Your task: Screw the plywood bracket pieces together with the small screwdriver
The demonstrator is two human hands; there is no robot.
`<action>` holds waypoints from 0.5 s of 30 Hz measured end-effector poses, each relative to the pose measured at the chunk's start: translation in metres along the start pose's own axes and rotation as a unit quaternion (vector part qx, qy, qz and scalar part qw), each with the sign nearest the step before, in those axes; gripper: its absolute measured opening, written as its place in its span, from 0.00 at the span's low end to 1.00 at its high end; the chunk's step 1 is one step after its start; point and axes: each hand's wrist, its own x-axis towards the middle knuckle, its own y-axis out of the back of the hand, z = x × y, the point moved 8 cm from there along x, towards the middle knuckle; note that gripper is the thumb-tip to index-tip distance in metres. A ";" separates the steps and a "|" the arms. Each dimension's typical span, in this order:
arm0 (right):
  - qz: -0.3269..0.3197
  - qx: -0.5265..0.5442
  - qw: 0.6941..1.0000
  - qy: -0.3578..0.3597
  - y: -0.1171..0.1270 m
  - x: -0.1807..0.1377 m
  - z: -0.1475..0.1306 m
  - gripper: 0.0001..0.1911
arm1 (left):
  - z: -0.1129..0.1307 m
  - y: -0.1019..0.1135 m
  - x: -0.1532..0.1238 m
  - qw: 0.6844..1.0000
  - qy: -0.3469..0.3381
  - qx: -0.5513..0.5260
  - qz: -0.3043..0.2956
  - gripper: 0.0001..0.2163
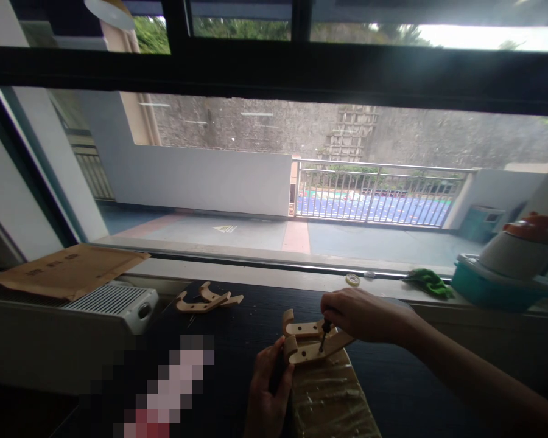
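Note:
My right hand [358,313] is closed around the dark handle of a screwdriver [326,331], held upright with its tip at a hole in the nearer wooden hook [308,355]. A second wooden hook [301,329] lies just behind it, partly hidden by my right hand. Both hooks have dark holes and rest on a tape-wrapped brown box [329,395]. My left hand [270,386] grips the curved end of the nearer hook between thumb and fingers, at the box's left edge.
Other wooden hooks [205,302] lie on the black table [237,365] to the left. A tape roll [352,280], a green cloth [427,283] and a teal container [497,289] stand along the windowsill. A brown envelope [68,267] covers a white appliance [114,303]. Pixelation hides one patch.

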 end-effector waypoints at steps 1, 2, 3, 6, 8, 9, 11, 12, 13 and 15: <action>-0.001 -0.003 1.000 -0.001 0.000 0.000 0.000 0.14 | 0.000 0.000 0.000 1.000 -0.001 0.001 0.000 0.18; -0.004 -0.006 1.000 -0.001 0.000 0.000 -0.001 0.14 | 0.000 0.000 0.000 1.000 -0.001 0.001 0.002 0.18; -0.008 -0.009 1.000 0.001 0.001 0.000 -0.001 0.14 | 0.000 0.001 0.001 1.000 -0.002 0.002 0.004 0.18; -0.015 -0.020 1.000 0.008 0.004 -0.001 -0.003 0.13 | 0.002 0.002 0.001 1.000 -0.011 0.006 0.014 0.17; -0.017 -0.029 0.999 0.016 0.007 -0.002 -0.006 0.13 | 0.003 0.002 0.002 1.000 -0.018 0.008 0.019 0.17; -0.018 -0.031 0.999 0.021 0.008 -0.002 -0.008 0.13 | 0.003 0.002 0.002 1.000 -0.021 0.008 0.020 0.17; -0.022 -0.027 0.999 0.032 0.008 -0.002 -0.011 0.13 | 0.002 0.002 0.001 1.000 -0.022 0.007 0.020 0.17; -0.022 -0.022 0.999 0.033 0.007 -0.002 -0.011 0.13 | 0.002 0.002 0.001 1.000 -0.022 0.007 0.020 0.17; -0.022 -0.017 0.999 0.033 0.006 -0.002 -0.011 0.13 | 0.001 0.002 0.001 1.000 -0.022 0.006 0.019 0.17; -0.019 -0.006 0.999 0.031 0.004 -0.001 -0.009 0.13 | 0.001 0.002 0.000 1.000 -0.022 0.007 0.018 0.17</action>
